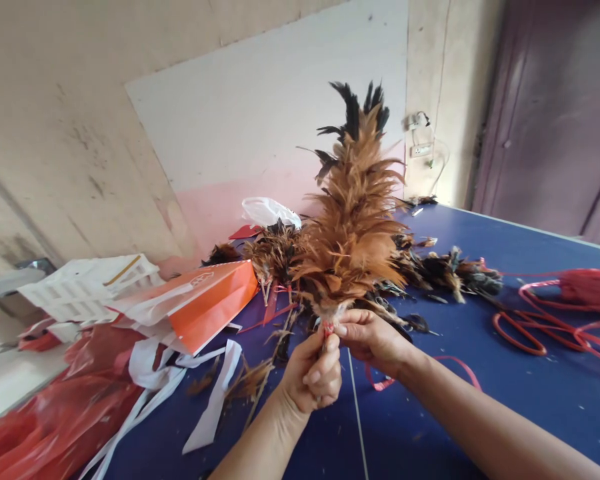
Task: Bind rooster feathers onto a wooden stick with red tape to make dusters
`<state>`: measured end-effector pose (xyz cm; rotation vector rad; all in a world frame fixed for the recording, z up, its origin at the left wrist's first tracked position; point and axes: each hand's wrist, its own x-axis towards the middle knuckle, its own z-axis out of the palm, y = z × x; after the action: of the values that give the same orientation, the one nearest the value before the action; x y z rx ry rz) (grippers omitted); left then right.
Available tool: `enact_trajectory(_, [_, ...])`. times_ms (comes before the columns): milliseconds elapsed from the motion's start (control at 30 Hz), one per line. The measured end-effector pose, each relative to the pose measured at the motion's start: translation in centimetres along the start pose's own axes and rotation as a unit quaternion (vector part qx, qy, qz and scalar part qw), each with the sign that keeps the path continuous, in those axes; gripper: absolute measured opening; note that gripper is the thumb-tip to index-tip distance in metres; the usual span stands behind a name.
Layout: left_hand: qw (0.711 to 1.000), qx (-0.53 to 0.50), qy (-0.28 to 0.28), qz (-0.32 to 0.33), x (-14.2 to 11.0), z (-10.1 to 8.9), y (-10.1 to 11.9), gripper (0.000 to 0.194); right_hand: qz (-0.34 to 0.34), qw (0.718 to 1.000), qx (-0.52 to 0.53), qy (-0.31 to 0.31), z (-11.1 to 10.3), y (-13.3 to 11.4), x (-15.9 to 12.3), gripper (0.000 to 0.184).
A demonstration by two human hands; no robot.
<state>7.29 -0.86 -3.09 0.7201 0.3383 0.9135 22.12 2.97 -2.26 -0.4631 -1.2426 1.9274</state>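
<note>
A feather duster (357, 207) with brown feathers and black tips stands upright in the middle of the head view. My left hand (315, 373) is closed around its stem, just under the lowest feathers. Red binding (329, 328) shows at the base of the feathers, above my left thumb. The fingers of my right hand (367, 337) are pinched together at this bound base, from the right side. A pink-red plastic ribbon (460, 363) curves over the table behind my right wrist; whether it joins the binding is hidden.
Loose feather bundles (275, 253) lie behind the duster on the blue table (530, 413), with darker feathers (450, 270) to the right. A tangle of red plastic ribbon (590, 293) lies far right. At left are an orange bag (210, 307), white strips (215, 400) and red plastic sheeting (80, 393).
</note>
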Motion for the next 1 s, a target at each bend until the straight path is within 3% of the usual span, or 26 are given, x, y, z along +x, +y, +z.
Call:
enact_trajectory(167, [1.0, 0.002, -0.015, -0.006, 0.2, -0.2, 0.4, 0.029, -0.028, 0.999, -0.004, 0.04, 0.5, 0.0, -0.1, 0.024])
enact_trajectory(300, [0.993, 0.071, 0.091, 0.034, 0.9, 0.4, 0.8, 0.03, -0.067, 0.995, -0.019, 0.068, 0.7, -0.1, 0.0, 0.027])
enact_trajectory(400, [0.959, 0.17, 0.18, 0.135, 1.2, 0.7, 0.9, 0.031, -0.092, 0.986, -0.082, 0.112, 0.7, -0.3, 0.0, 0.029])
enact_trajectory(500, [0.925, 0.244, 0.218, 0.193, 1.2, 0.6, 0.7, 0.028, -0.111, 0.974, -0.127, 0.15, 0.7, -0.6, 0.0, 0.029])
enact_trajectory(600, [0.928, 0.239, 0.208, 0.194, 1.1, 0.5, 0.4, 0.027, -0.122, 0.973, -0.134, 0.141, 0.9, -0.5, 0.1, 0.027])
enact_trajectory(800, [0.975, 0.088, 0.161, 0.123, 1.3, 0.8, 0.0, 0.03, -0.046, 0.995, -0.043, 0.071, 1.0, 0.4, 0.3, 0.033])
enact_trajectory(900, [0.966, 0.144, 0.164, 0.139, 1.4, 0.8, 0.0, 0.03, -0.048, 0.995, -0.035, 0.074, 0.6, 0.1, 0.3, 0.033])
enact_trajectory(1000, [0.926, 0.287, 0.18, 0.166, 1.3, 0.8, 0.2, 0.021, -0.077, 0.986, -0.066, 0.131, -0.2, -0.8, 0.2, 0.037])
